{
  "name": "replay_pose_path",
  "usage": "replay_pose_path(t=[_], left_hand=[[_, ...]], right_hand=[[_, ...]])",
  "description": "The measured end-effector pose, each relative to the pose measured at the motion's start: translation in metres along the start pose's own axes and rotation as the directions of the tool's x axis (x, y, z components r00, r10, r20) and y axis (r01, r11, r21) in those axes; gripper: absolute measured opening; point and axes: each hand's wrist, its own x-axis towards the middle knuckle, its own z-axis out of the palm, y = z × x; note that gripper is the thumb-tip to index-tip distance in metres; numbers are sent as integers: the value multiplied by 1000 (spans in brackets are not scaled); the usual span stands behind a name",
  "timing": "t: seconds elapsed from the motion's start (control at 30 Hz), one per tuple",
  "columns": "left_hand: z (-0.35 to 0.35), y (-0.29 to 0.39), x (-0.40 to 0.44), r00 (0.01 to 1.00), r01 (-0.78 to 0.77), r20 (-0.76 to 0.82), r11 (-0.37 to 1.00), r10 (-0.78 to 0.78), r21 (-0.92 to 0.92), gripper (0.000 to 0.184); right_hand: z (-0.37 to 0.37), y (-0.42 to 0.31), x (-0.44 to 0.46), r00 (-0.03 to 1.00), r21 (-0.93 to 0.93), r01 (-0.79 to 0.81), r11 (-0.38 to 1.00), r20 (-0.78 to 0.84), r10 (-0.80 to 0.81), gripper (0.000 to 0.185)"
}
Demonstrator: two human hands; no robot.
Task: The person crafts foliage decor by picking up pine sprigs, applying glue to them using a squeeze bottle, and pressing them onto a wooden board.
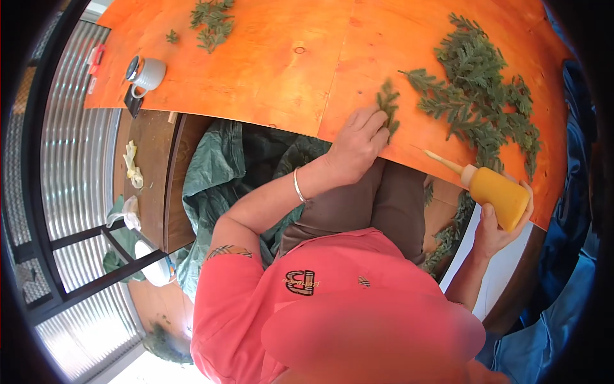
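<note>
My left hand [361, 144], with a light bangle at the wrist, pinches a small green leafy sprig [387, 105] at the near edge of the orange tabletop [275, 77]. To the right, my right hand [502, 227] is wrapped round a yellow squeeze bottle [500, 197]. The bottle lies tilted in the hand, and its long narrow nozzle [444, 160] points left and up, towards the sprig. Beyond both hands, a heap of green sprigs [473, 83] rests on the right part of the tabletop.
More sprigs [214, 24] lie at the table's far left, near a grey mug [148, 73]. Red items [96, 59] sit by the left edge. Below it stands a brown wooden cabinet [150, 192]. Green sheeting [214, 160] hangs beside my legs, and blue cloth [566, 224] is on the right.
</note>
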Motion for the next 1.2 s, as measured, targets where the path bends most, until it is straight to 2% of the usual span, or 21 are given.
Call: replay_pose_path(t=[0.03, 0.13, 0.33, 0.43, 0.53, 0.63, 0.77, 0.93, 1.2], left_hand=[[2, 3, 1, 997, 12, -71, 1000, -11, 10, 28], [2, 2, -2, 997, 77, -15, 997, -77, 17, 32], [-11, -19, 9, 984, -42, 178, 995, 26, 86, 33], [-3, -14, -3, 988, 0, 156, 993, -19, 121, 31], [-4, -5, 1, 994, -104, -9, 953, 111, 286, 30], [-7, -9, 3, 987, -145, 103, 957, 123, 250, 32], [-6, -11, -6, 988, -45, 151, 973, 11, 227, 33], [-1, -11, -13, 986, 88, 121, 977, -113, 193, 32], [-21, -10, -2, 940, 145, 275, 965, -204, 220, 34]], right_hand=[[0, 0, 0, 1000, 3, 2, 1000, 1, -2, 84], [-2, 0, 0, 1000, 16, 7, 1000, 6, -7, 83], [1, 1, 4, 1000, -5, 14, 1000, -8, -14, 83], [2, 2, 6, 1000, -11, 7, 1000, 9, -7, 83], [3, 5, 9, 1000, 7, 10, 1000, 12, -10, 84], [3, 8, 11, 1000, 7, 3, 1000, 19, -3, 84], [4, 12, 9, 1000, 18, -6, 1000, 15, 5, 85], [5, 14, 7, 999, 42, -34, 999, 2, 34, 86], [11, 13, 10, 1000, 43, 8, 999, 17, -9, 87]])
